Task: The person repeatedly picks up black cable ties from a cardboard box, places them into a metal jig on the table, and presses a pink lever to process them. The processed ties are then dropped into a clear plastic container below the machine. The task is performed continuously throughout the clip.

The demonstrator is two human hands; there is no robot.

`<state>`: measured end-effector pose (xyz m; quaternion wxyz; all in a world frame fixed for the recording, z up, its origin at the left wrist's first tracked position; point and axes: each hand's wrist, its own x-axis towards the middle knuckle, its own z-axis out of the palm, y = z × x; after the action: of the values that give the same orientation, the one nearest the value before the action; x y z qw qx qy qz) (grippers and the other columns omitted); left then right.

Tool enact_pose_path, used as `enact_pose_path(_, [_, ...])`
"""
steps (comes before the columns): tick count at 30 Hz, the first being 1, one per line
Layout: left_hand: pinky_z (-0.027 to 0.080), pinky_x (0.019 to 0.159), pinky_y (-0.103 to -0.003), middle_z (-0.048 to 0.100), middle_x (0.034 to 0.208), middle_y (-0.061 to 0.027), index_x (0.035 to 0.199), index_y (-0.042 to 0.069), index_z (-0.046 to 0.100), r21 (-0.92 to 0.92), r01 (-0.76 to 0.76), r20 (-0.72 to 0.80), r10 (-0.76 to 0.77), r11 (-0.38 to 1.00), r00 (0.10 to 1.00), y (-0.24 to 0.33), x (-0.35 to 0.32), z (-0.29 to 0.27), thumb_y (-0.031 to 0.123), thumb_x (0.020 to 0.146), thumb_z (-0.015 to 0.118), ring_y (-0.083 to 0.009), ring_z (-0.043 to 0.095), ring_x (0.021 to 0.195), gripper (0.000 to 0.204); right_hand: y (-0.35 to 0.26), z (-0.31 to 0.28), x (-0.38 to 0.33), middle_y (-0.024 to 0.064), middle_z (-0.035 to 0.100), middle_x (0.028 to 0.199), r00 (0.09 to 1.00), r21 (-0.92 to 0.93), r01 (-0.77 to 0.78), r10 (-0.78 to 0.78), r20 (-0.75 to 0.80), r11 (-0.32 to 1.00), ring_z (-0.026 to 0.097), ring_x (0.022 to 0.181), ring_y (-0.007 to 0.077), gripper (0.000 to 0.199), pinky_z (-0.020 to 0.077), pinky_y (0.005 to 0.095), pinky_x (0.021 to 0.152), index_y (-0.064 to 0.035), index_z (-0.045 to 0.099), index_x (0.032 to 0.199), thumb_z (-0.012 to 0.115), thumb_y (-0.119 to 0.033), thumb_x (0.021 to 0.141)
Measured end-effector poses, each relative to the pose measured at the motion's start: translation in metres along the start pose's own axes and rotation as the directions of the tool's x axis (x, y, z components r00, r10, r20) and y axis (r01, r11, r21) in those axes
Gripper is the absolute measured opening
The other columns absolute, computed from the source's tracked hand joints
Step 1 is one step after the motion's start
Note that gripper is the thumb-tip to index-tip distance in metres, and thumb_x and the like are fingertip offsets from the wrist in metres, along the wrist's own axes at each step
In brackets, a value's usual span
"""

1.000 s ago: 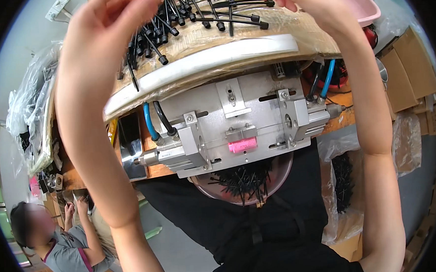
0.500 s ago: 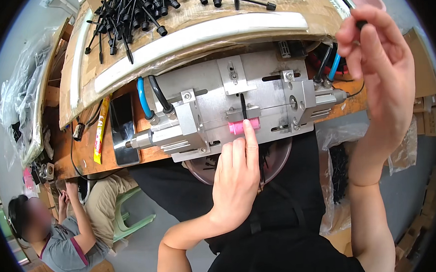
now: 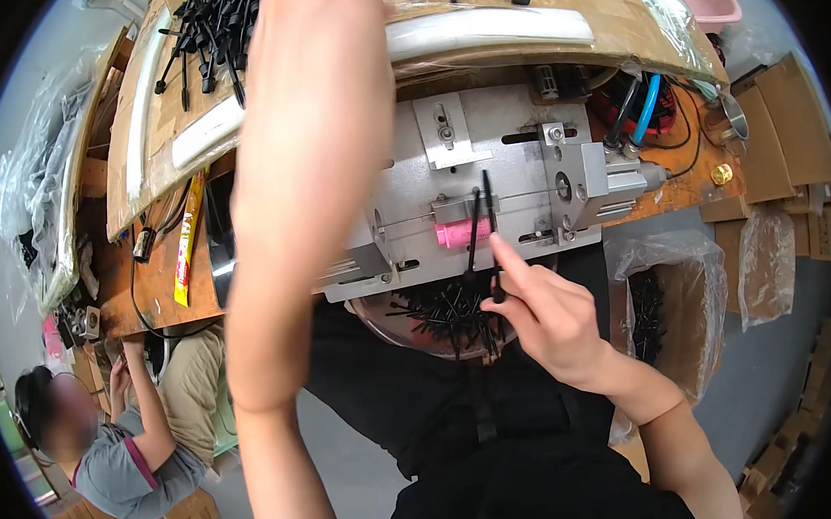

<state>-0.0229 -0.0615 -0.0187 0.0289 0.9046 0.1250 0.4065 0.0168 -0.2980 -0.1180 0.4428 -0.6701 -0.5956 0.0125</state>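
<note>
Pinching a black stem (image 3: pixel 489 204) between thumb and forefinger of the right hand (image 3: pixel 555 320), at the front edge of the metal plate (image 3: pixel 519 169) on the counter (image 3: pixel 698 174). Just left of that, crossing the pink block (image 3: pixel 455 235), a second black stem (image 3: pixel 474 238); impossible to tell whether seated there or also held. Of the left hand (image 3: pixel 328 20), only a blurred part near the wrist, cut off at the top beside the pile of black stems (image 3: pixel 211 35) on the cardboard board (image 3: pixel 611 52); no telling whether spread or pinching.

As for progress, seemingly mid-round, with both stems not yet clear of the block. Many pieces loose on the board, many more in the bowl (image 3: pixel 379 331) below the counter's front edge; unclear which to count as done.

For moving, open room just in front of the plate, above the bowl. Tighter around the block, between the right cylinder (image 3: pixel 600 189) and the left cylinder (image 3: pixel 364 259), the latter partly behind the left forearm (image 3: pixel 288 257). Overhanging the plate's back edge: the board's front edge.
</note>
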Motion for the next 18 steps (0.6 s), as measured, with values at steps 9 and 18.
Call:
enact_pose_path(9, [0.051, 0.07, -0.036, 0.066, 0.076, -0.0155, 0.091, -0.002, 0.069, -0.014, 0.309, 0.424, -0.274, 0.951, 0.863, -0.014, 0.068, 0.002, 0.007, 0.078, 0.074, -0.0272, 0.065, 0.073, 0.017, 0.0, 0.01, 0.009, 0.0069, 0.051, 0.064, 0.996, -0.029, -0.047, 0.049, 0.073, 0.998, 0.055, 0.059, 0.0191, 0.066, 0.0456, 0.0334, 0.053, 0.0033, 0.051, 0.137, 0.075, -0.003, 0.077])
enact_pose_path(18, [0.048, 0.066, -0.029, 0.066, 0.076, -0.0098, 0.094, -0.001, 0.07, 0.053, 0.173, 0.338, -0.181, 0.983, 0.923, 0.001, 0.046, -0.041, 0.007, 0.082, 0.072, -0.0169, 0.062, 0.071, 0.015, 0.008, -0.063, 0.15, 0.0118, 0.064, 0.08, 0.928, -0.547, 0.21, -0.341, -0.148, 0.81, 0.064, 0.072, 0.025, 0.011, 0.0482, 0.0333, 0.063, -0.0011, 0.067, 0.093, 0.069, -0.004, 0.082])
